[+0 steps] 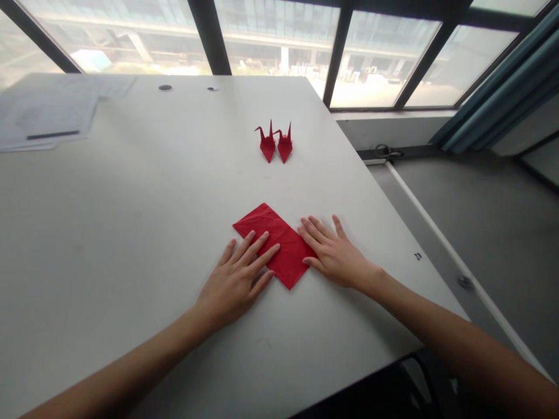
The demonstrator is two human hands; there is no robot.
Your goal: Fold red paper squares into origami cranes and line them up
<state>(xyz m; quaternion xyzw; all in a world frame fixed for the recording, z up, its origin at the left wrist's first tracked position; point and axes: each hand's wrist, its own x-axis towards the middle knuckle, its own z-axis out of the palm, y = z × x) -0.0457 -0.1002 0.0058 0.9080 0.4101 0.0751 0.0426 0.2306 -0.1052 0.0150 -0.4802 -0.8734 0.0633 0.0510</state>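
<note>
A folded sheet of red paper (279, 241) lies flat on the white table (131, 221), shaped like a slanted rectangle. My left hand (238, 279) rests flat on its lower left edge, fingers stretched out over the paper. My right hand (332, 253) lies flat against its right edge, fingertips touching the paper. Both hands are open and press down. Farther back stand two finished red paper cranes (274, 142), side by side and upright.
A stack of white papers (43, 113) with a dark pen (53, 135) on it sits at the far left corner. The table's right edge (393, 233) drops to a grey floor. Windows run along the back.
</note>
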